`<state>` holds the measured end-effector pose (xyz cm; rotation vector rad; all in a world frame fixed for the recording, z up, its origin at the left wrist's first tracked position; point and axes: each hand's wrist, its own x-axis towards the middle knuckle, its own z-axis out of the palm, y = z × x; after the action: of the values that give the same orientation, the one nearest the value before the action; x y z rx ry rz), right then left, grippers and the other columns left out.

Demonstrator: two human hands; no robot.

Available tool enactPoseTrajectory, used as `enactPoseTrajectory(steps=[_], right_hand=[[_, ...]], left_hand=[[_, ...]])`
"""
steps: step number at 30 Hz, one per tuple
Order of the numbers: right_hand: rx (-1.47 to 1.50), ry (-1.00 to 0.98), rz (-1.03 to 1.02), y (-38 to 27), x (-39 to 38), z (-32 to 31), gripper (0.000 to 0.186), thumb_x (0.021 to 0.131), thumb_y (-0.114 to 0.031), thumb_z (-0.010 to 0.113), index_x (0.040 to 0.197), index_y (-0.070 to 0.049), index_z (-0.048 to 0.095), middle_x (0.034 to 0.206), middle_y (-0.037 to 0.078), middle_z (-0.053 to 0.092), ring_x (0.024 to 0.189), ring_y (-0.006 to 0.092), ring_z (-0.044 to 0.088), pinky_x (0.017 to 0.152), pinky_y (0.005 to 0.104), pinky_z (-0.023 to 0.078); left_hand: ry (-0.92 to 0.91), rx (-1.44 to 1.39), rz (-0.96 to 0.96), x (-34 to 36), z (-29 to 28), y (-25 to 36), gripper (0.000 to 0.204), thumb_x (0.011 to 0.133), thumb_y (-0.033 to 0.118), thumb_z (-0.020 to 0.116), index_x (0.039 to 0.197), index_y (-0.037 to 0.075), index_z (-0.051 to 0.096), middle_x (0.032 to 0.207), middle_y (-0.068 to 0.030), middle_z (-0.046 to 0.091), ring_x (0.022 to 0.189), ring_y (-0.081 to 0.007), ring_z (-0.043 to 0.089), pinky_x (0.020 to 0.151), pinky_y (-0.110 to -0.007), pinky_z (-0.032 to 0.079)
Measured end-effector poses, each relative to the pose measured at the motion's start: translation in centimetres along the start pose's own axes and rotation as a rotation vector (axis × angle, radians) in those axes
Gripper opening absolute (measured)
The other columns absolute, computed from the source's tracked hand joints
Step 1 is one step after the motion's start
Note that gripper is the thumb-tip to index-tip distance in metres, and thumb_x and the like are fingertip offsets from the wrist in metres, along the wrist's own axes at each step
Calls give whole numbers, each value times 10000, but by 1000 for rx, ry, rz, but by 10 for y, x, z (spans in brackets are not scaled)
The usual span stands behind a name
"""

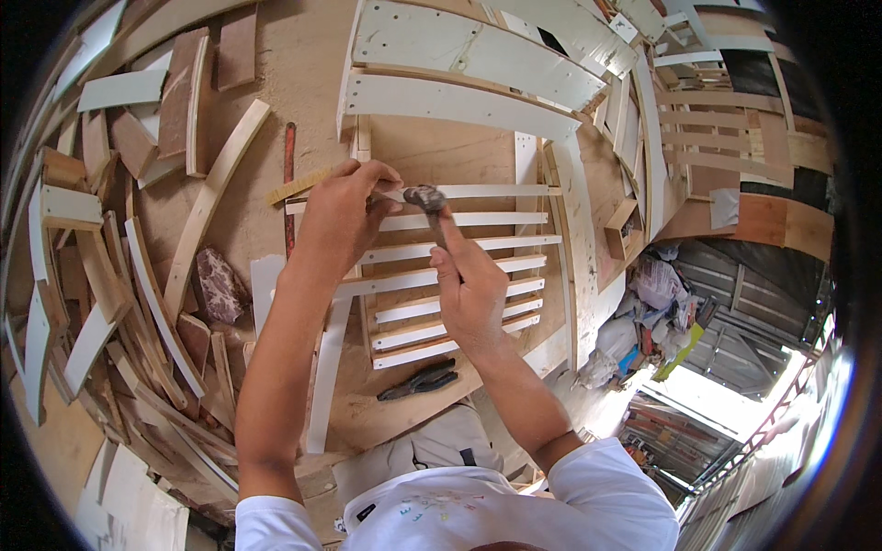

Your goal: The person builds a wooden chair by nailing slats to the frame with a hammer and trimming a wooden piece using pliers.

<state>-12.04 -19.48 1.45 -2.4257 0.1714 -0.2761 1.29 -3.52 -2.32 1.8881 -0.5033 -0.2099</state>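
My right hand (473,289) is wrapped round the handle of a hammer (424,197), whose dark head is above the far slat of a slatted wooden frame (459,278). Beside the hammer head, my left hand (342,216) has its fingers pinched together at that slat's left part. Whatever they hold is too small or hidden to make out. The frame lies flat, with several white-faced slats set across wooden rails. Near its close edge rests a pair of dark pliers (418,378). A yellowish strip (296,186) and a thin red bar (289,147) lie left of my left hand.
Loose wood offcuts (138,129) and long strips (216,207) crowd the left side of the plywood surface (312,78). Larger white boards (459,101) stand just beyond the frame. A mottled reddish block (220,286) sits by my left forearm. Bags (652,285) are heaped at the right.
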Motion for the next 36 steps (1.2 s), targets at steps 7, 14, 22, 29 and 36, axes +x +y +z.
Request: enactPoseTrajectory(steps=[7,14,22,29,36], right_hand=[[-9,23,-3,-5,2,2,489,1024,-100,668,1505,-67,590,779,141,618,623,263,564,574,382,479],[-70,24,21,-13,7,-3,537,995,-67,688,1519,-66,569,808,166,660,654,264,616,616,382,505],[47,95,74,-13,-6,0,519,997,-84,700,1503,-55,585,856,188,706,676,296,645,638,363,522],[122,98,91,-13,-9,-5,522,1051,-204,661,1516,1,539,823,141,701,674,232,657,633,346,532],[566,149,357,-13,-29,-17,620,1121,-367,558,1579,32,433,732,-13,566,588,48,503,515,219,419]], left_hand=[[0,10,43,0,0,-5,318,825,-7,821,1113,7,689,1054,-140,739,961,-276,772,802,-368,622],[0,38,90,-1,2,-12,346,818,19,841,1121,1,676,1107,-134,758,947,-270,777,798,-363,631],[-10,40,66,-2,-1,-11,351,813,19,845,1116,-2,668,1128,-136,763,989,-283,777,807,-370,631],[-20,33,31,-2,0,-6,381,817,90,856,1150,19,685,1113,-120,773,1004,-332,733,843,-412,589],[-66,326,233,3,4,3,420,842,168,838,1246,91,751,1117,-119,781,1059,-336,670,965,-440,541]])
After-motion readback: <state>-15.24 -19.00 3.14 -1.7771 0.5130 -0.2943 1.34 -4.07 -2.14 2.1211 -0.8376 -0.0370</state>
